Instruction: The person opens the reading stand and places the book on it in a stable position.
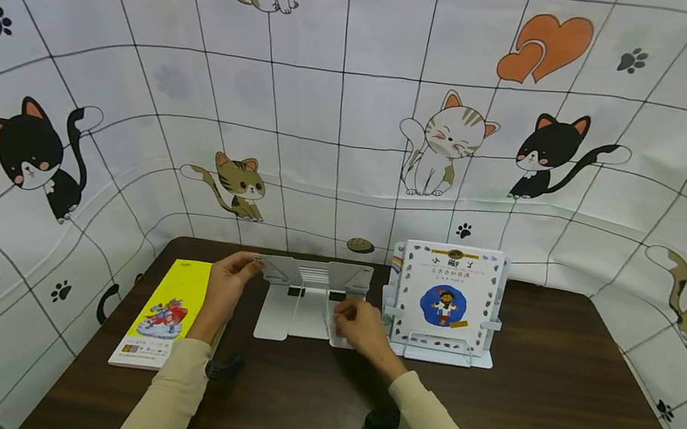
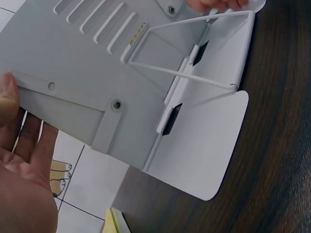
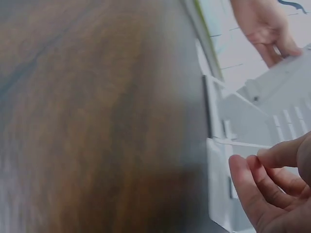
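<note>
A white metal book stand (image 1: 314, 271) is unfolded on the dark table, with its panel tilted up from its base (image 2: 194, 141). My left hand (image 1: 225, 289) pinches the panel's upper left corner between thumb and fingers. On the panel's back are slots (image 2: 95, 29), and a wire support (image 2: 189, 76) reaches from them down to the base. My right hand (image 1: 364, 329) is at the right side of the base, its thumb and fingertips drawn together beside the wire (image 3: 238, 143). Whether anything lies between those fingertips is hidden.
A yellow book (image 1: 163, 317) lies flat at the left of the table (image 1: 527, 423). Right of the unfolded stand, another white stand holds up a picture book (image 1: 444, 301). Behind the table hangs a cat-print cloth (image 1: 367, 119).
</note>
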The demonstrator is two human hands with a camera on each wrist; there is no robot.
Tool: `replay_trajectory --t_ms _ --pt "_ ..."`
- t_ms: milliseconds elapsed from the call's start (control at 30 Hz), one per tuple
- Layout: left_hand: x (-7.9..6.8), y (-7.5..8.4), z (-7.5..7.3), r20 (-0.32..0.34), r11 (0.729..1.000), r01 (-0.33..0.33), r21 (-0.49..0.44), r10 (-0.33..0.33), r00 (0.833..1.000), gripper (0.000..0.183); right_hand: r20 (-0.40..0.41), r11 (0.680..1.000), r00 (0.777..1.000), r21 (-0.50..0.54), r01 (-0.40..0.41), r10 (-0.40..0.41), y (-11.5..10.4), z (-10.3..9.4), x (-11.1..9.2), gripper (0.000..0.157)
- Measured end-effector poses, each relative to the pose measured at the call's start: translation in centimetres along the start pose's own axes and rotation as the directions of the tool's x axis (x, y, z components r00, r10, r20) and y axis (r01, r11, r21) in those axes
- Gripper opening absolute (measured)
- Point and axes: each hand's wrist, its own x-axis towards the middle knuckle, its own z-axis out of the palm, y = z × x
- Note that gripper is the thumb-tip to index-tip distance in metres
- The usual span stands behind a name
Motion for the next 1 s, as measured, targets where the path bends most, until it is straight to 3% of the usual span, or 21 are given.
replay_trajectory --t_ms 133,233,367,467,700,900,1000 --pt "-0.5 -0.1 -0.3 0.057 0.996 -0.054 -0.073 0.059 0.997 0.025 -0.089 0.998 0.995 0.033 0.054 -0.051 -1.1 -1.8 -0.8 0.006" --pt "-0.9 0.0 -0.4 0.071 0.99 -0.071 -0.122 0.08 0.994 0.033 -0.212 0.991 0.969 0.016 0.135 -0.128 -2.3 -3.3 -1.4 0.005" --pt "-1.2 0.3 -0.4 0.021 0.991 -0.07 -0.114 0.073 0.997 0.031 -0.413 0.963 0.871 -0.064 0.262 -0.264 -3.8 -4.8 -1.8 0.01" --pt "-1.1 0.4 -0.2 -0.004 0.994 -0.068 -0.09 0.067 0.998 0.028 -0.473 0.938 0.812 -0.11 0.329 -0.34 -4.4 -5.5 -1.7 0.016" --pt "-1.1 0.4 0.1 -0.024 0.993 -0.078 -0.087 0.076 0.997 0.022 -0.412 0.905 0.806 -0.191 0.38 -0.425 -4.1 -5.0 -0.7 0.026" --pt "-0.9 0.4 0.4 -0.023 0.993 -0.085 -0.08 0.083 0.996 0.021 -0.45 0.889 0.767 -0.253 0.382 -0.457 -4.2 -4.7 -0.1 0.017" --pt "-0.9 0.3 0.5 -0.032 0.996 -0.07 -0.051 0.069 0.997 0.02 -0.462 0.893 0.764 -0.254 0.372 -0.45 -4.3 -4.7 0.0 0.013"
